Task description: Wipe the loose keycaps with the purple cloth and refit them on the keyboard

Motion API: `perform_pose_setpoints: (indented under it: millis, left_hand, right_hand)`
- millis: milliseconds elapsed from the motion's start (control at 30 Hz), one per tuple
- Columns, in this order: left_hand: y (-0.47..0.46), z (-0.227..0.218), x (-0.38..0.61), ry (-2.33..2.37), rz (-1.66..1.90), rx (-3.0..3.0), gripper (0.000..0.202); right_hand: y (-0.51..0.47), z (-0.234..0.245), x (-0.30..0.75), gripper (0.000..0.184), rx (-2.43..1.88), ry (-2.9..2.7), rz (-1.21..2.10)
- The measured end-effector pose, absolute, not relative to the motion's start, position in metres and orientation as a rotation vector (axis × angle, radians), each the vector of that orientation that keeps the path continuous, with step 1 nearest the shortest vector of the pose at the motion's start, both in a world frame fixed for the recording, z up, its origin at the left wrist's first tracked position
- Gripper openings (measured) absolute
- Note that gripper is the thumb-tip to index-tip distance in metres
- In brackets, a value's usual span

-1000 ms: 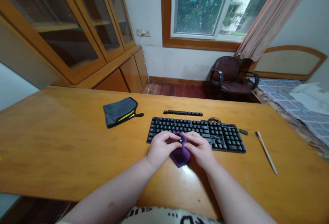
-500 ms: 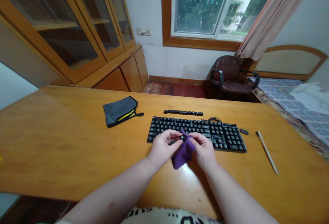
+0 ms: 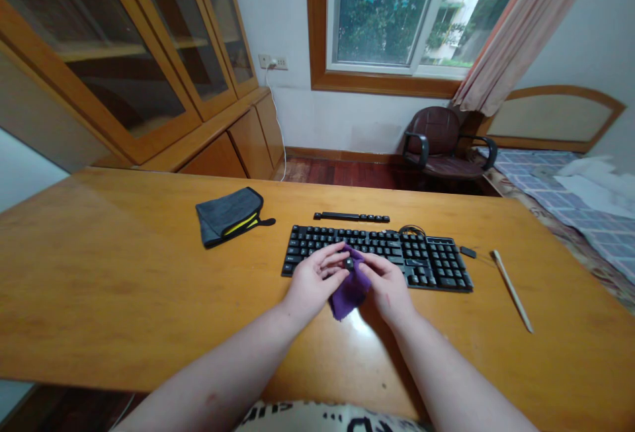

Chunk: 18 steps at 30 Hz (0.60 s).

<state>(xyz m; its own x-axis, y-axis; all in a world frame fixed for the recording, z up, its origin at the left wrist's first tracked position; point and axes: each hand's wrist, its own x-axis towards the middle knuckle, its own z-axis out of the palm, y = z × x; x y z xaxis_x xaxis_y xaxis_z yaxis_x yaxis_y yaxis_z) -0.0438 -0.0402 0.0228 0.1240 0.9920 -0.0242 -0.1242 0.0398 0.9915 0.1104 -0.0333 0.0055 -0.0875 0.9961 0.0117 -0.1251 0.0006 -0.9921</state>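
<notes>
Between my hands, above the near edge of a black keyboard (image 3: 431,263), is a small black keycap (image 3: 348,264) with a light mark on top. My left hand (image 3: 313,280) pinches the keycap from the left with thumb and fingers. A purple cloth (image 3: 350,296) lies behind and under it and hangs down toward the table. My right hand (image 3: 389,284) grips the cloth between thumb and fingers close to the keycap. Behind the keyboard, a row of loose keycaps (image 3: 342,216), one of them long, lies on the wood. My hands hide the keyboard's lower middle.
A folded grey cloth (image 3: 231,216) with black trim and yellow inside lies at the left on the wooden table (image 3: 149,300). To the right are a small black USB receiver or plug (image 3: 467,252) and a thin pale stick (image 3: 513,293). A chair (image 3: 436,141) stands beyond the table.
The cloth has spread from a bunch around the keycap, whose top now shows more plainly. My left fingers have opened a little. The whole view has shifted slightly.
</notes>
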Motion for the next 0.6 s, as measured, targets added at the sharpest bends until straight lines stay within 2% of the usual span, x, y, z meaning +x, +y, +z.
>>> perform_pose_setpoints:
  millis: [367, 600]
  left_hand:
    - [-0.046, 0.026, -0.053, 1.246, 1.026, 1.860, 0.057]
    - [-0.046, 0.026, -0.053, 1.220, 0.915, 1.806, 0.058]
  right_hand:
    - [-0.034, 0.006, 0.109, 0.029, -1.051, -1.496, 1.069]
    - [-0.034, 0.007, 0.111, 0.012, -1.124, -1.472, 1.011]
